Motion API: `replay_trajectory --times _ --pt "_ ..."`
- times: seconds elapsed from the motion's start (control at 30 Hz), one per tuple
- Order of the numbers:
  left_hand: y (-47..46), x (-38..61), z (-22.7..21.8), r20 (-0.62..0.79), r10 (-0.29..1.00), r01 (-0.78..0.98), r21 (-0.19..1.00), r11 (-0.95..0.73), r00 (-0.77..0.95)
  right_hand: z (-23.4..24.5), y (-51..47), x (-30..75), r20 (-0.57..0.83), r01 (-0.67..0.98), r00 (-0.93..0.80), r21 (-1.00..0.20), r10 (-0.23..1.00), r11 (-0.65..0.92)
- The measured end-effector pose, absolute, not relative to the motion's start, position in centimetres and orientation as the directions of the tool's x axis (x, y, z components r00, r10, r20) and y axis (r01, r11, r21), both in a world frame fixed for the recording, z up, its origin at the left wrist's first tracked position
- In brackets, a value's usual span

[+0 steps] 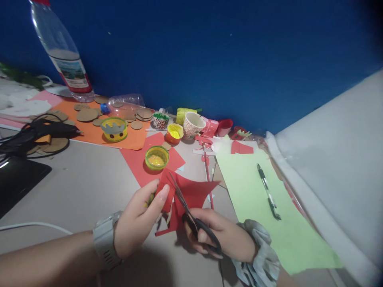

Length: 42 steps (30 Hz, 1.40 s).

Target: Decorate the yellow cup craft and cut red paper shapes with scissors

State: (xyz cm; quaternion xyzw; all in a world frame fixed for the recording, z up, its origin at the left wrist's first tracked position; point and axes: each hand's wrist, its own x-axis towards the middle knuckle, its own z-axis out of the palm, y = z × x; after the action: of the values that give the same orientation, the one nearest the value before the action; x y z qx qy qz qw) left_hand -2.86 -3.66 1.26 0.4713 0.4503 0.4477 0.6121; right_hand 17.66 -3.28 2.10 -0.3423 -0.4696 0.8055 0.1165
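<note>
My left hand [140,217] pinches a piece of red paper [196,191] between thumb and fingers, holding it just above the grey table. My right hand [220,235] grips black-handled scissors [187,207], and their blades reach up into the red paper near my left thumb. A grey watch sits on my left wrist and a grey scrunchie on my right wrist.
A light green sheet [263,207] with a black pen [268,192] lies to the right. Behind are a red sheet [140,159], small yellow-green pots [156,157], paper cups [193,124], cardboard discs [86,114] on orange paper, a glue gun [50,129], a plastic bottle [64,59] and a blue wall.
</note>
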Motion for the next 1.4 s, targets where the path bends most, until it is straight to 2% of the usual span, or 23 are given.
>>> replay_trajectory --times 0.33,0.53,0.77,1.03,1.23,1.33,1.4 --pt "-3.8 -3.2 0.9 -0.085 0.966 -0.045 0.994 0.098 0.244 2.0 -3.4 17.8 -0.447 0.182 -0.720 -0.860 0.532 -0.477" --pt "-3.7 -3.2 1.0 -0.097 0.962 -0.071 0.990 0.119 0.257 2.2 -3.3 17.6 -0.468 0.196 -0.706 -0.850 0.532 -0.488" --pt "-3.7 -3.1 0.9 -0.108 0.965 -0.119 0.983 0.139 0.237 2.5 -3.1 17.3 -0.424 0.209 -0.718 -0.887 0.552 -0.411" --pt "-3.4 -3.2 1.2 -0.221 0.961 -0.167 0.954 0.248 0.165 2.4 -3.4 17.2 -0.444 0.172 -0.688 -0.869 0.575 -0.464" --pt "-3.6 -3.4 0.8 -0.123 0.971 -0.343 0.920 0.188 0.204 1.5 -3.9 16.7 -0.375 0.054 -0.716 -0.871 0.589 -0.488" --pt "-3.7 -3.4 1.0 -0.045 0.959 -0.334 0.932 0.141 0.279 1.1 -4.0 16.4 -0.352 0.025 -0.720 -0.875 0.598 -0.484" --pt "-3.6 -3.3 1.3 -0.057 0.942 -0.270 0.951 0.152 0.330 1.0 -4.0 16.3 -0.332 0.003 -0.723 -0.878 0.605 -0.479"
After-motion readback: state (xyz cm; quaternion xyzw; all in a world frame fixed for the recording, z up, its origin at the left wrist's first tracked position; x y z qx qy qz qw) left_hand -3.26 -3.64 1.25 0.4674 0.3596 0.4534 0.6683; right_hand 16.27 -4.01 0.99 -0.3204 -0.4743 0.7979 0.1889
